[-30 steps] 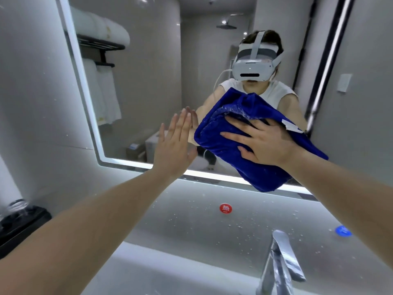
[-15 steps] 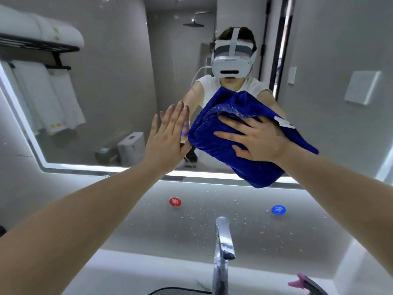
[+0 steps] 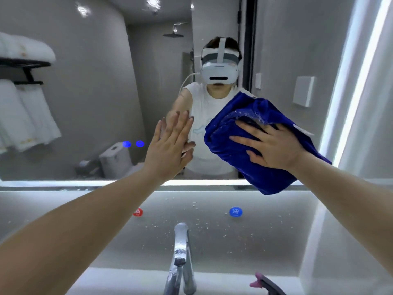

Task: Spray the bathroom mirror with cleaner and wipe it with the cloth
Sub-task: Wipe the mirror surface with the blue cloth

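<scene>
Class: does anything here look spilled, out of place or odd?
White droplets speckle the wall below the mirror: stray spray. The left hand lies flat on the mirror and may smudge it.

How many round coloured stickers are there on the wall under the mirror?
2. The red sticker is left of the faucet, its edge cut off by the left forearm; the blue sticker is right of the faucet. The forearm may hide another.
</scene>
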A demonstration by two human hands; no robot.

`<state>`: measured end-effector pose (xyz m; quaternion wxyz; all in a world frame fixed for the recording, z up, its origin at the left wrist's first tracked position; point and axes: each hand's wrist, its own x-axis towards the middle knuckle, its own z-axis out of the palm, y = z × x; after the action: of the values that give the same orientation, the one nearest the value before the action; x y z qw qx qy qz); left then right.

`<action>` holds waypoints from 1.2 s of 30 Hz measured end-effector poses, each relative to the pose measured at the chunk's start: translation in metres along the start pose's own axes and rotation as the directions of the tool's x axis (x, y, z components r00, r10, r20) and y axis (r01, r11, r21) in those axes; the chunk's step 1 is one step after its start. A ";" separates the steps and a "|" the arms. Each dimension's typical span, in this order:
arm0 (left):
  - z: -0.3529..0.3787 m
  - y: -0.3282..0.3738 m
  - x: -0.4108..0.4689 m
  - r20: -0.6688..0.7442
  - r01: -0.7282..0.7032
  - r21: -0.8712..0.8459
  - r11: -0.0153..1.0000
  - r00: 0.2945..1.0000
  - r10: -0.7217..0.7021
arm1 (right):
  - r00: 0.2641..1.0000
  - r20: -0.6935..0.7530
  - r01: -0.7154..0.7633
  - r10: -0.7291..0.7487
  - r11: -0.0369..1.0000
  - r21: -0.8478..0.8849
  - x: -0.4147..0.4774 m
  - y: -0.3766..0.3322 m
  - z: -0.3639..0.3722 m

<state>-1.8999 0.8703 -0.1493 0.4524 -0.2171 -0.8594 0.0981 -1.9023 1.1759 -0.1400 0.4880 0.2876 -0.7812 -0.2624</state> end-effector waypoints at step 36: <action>0.045 0.067 0.044 -0.229 0.095 -0.015 0.995 0.969 -0.096 | 0.654 0.039 -0.751 0.756 0.642 0.153 -0.071 -0.071 0.042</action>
<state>-1.9391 0.9512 -0.1672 0.5525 -0.1865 -0.8109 0.0486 -1.9016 1.1819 -0.2489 0.5400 -0.0227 -0.8408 0.0302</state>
